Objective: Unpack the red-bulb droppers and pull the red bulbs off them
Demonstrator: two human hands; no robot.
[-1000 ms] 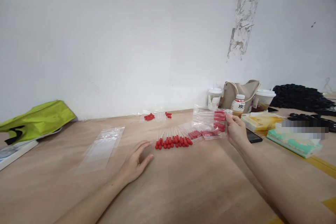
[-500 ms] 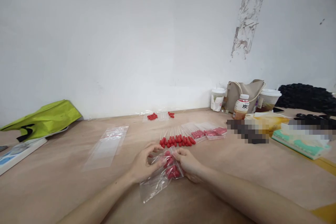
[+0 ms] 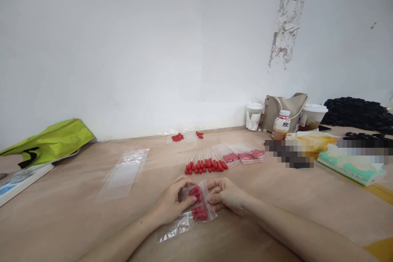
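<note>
A clear zip-lock bag (image 3: 204,202) with red-bulbed droppers inside lies tilted between my hands, its zip edge to the right. My left hand (image 3: 172,199) is closed on the bag's left side, with the thumb pressed on top near the red bulbs. At the zip edge, my right hand (image 3: 225,196) pinches the bag between thumb and fingers. Just beyond, a row of loose droppers (image 3: 208,166) lies with red bulbs toward me and thin clear stems pointing away. Several filled bags (image 3: 242,155) overlap to the right of that row.
Flat unfilled zip-lock bags (image 3: 124,176) lie on the left. More red pieces (image 3: 177,137) rest on plastic by the wall. A lime-green bag (image 3: 58,135) and a white power strip (image 3: 26,182) are far left. Right: a cup (image 3: 254,116), a bottle (image 3: 281,125), a tissue pack (image 3: 346,168).
Both hands and the bag have come slightly nearer to me. The bag's zip edge now lies flatter, and my right hand's fingers have shifted along it. The loose droppers show more fully.
</note>
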